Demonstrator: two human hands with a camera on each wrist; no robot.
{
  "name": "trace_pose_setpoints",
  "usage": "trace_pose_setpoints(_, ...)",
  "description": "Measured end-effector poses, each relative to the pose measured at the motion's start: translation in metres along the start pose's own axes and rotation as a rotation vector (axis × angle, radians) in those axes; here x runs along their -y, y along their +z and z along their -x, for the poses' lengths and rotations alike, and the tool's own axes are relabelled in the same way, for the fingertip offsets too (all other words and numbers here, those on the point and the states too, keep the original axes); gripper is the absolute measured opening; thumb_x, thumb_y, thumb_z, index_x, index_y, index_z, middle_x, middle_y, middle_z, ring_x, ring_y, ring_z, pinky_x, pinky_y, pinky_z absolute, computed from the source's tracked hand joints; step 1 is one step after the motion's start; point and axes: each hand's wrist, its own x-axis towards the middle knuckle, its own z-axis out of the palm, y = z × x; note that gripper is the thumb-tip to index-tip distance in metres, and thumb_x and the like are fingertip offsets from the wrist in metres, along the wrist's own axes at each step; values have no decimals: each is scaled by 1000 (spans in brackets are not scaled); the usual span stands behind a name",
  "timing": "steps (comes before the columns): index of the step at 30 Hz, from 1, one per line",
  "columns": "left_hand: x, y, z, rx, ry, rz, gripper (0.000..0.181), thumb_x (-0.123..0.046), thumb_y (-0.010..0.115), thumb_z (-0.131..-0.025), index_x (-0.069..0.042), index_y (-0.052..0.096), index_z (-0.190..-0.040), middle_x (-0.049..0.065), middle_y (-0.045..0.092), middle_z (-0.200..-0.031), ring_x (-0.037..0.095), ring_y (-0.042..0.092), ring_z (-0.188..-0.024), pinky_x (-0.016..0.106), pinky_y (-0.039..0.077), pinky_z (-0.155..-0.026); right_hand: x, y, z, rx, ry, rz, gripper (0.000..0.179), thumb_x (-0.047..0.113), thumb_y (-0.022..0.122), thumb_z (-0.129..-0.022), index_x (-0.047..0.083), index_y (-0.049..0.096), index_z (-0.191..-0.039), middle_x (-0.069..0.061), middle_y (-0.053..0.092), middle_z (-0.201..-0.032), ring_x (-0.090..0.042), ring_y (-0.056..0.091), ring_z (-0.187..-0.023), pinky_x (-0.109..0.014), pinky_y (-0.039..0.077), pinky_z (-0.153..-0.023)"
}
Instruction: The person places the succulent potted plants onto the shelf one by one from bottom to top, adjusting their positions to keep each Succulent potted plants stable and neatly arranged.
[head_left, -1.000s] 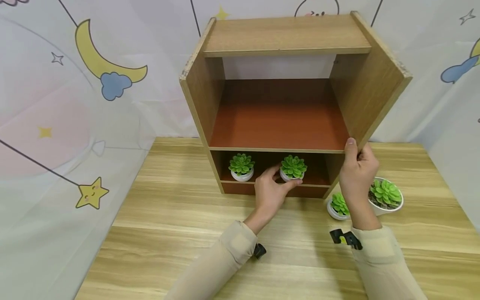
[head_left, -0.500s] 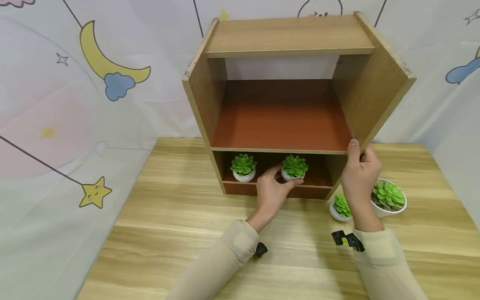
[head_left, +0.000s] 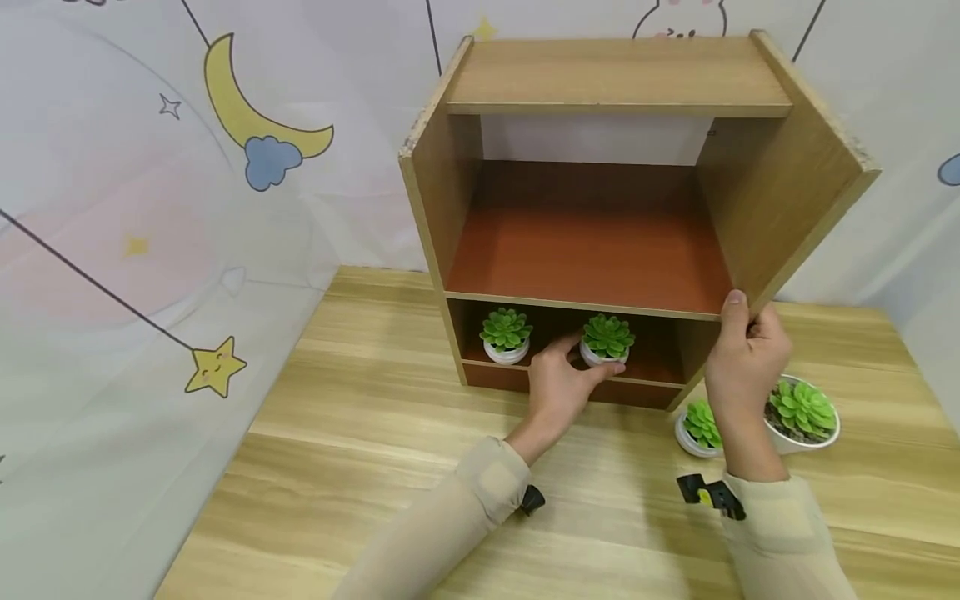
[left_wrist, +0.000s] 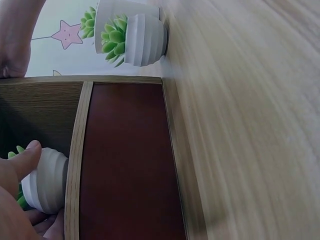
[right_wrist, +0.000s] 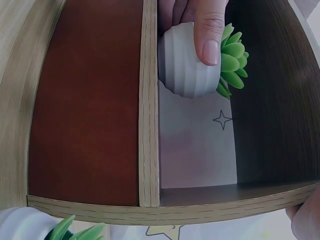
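My left hand [head_left: 558, 387] holds a small potted succulent [head_left: 608, 337] by its white ribbed pot, thumb in front and fingers at its left side. This pot stands in the lower compartment of a wooden shelf unit [head_left: 798, 187]; the right wrist view shows the thumb against the pot [right_wrist: 187, 65]. A second potted succulent [head_left: 506, 335] stands to its left in the same compartment. With thumb and curled fingers, my right hand [head_left: 746, 367] grips the front edge of the unit's right side panel, level with the middle shelf board.
Right of the unit, a small potted succulent [head_left: 701, 427] stands on the wooden table [head_left: 360, 417], partly behind my right wrist. Beside it is a larger white pot [head_left: 806, 412] with a succulent. A printed cloth [head_left: 360, 158] hangs behind and at the sides.
The head view has turned, so the whole scene sits further right in it. Both hands keep their places on the pot and the side panel.
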Motion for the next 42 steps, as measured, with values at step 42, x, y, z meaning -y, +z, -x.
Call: trace_pose_setpoints(42, 2, -2, 4, 5, 99, -41, 69, -36, 91, -68, -11, 66, -128, 2, 70, -113, 15, 65, -101, 31, 52, -83, -3, -1, -1, -4, -22, -11, 40, 18, 58, -99, -9, 51, -71, -4, 38, -60, -10, 36, -57, -24, 23, -51)
